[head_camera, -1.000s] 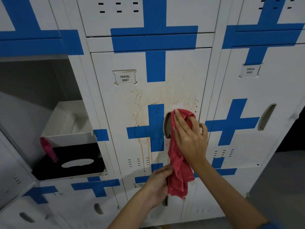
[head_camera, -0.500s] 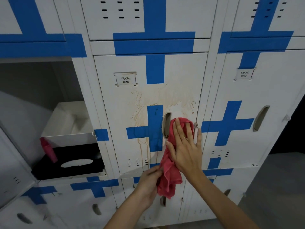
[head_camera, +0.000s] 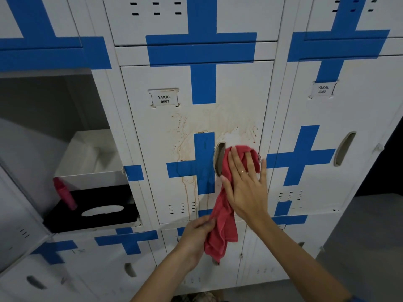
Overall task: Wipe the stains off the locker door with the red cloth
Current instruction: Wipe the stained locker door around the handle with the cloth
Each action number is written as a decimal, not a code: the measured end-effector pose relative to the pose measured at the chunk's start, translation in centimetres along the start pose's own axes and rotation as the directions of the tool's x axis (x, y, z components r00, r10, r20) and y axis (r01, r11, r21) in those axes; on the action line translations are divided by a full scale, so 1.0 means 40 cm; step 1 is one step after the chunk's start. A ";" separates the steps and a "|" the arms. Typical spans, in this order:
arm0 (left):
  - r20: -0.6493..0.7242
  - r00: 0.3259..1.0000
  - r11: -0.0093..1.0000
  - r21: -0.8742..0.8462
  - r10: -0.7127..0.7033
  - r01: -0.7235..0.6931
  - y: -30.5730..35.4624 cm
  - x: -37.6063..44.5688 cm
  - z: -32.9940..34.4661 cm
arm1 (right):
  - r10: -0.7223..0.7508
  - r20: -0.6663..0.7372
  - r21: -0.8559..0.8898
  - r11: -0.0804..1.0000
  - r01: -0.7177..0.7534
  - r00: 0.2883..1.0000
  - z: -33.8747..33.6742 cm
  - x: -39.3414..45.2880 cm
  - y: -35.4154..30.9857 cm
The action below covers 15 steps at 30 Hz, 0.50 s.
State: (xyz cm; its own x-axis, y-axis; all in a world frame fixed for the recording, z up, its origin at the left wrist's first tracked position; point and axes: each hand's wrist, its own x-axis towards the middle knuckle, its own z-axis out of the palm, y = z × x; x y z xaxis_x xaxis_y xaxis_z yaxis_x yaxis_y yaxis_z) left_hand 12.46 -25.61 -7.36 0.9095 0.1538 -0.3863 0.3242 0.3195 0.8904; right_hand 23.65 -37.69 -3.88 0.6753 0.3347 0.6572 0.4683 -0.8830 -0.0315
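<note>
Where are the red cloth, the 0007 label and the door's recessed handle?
red cloth (head_camera: pixel 221 232), head view, on the hanging folds below the right hand.
0007 label (head_camera: pixel 164 99), head view, on the printed face of the tag.
recessed handle (head_camera: pixel 219 159), head view, inside the oval recess left of the cloth.

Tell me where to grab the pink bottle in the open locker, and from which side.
Grip the pink bottle around its upper body, coming from the front through the open doorway. It leans tilted against the white tray, its base by the black tissue box, so only the front is free.
</note>
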 end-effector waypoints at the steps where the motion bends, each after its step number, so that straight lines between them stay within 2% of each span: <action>1: -0.011 1.000 1.000 0.002 0.024 -0.024 0.012 0.004 0.001 | -0.002 -0.011 0.001 1.000 0.002 1.000 -0.015 0.020 -0.002; 4: -0.047 0.997 0.998 -0.023 0.065 -0.066 0.038 0.014 0.003 | 0.000 -0.010 0.007 1.000 0.000 1.000 -0.027 0.034 0.000; 11: -0.031 0.999 0.999 0.042 -0.024 0.025 -0.030 0.001 -0.030 | 0.006 0.118 -0.005 1.000 -0.005 0.993 0.070 -0.085 0.004; 15: 0.008 1.000 1.000 0.019 0.017 -0.017 -0.034 -0.002 -0.035 | 0.022 0.027 0.010 1.000 -0.022 0.999 0.027 -0.034 -0.004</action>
State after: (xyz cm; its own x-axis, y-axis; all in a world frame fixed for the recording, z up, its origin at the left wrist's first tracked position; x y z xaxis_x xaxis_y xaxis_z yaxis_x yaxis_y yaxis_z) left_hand 11.60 -24.74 -8.89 0.9167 0.1520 -0.3696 0.3139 0.2988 0.9012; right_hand 23.28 -37.63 -5.58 0.7008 0.3241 0.6355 0.4590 -0.8868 -0.0539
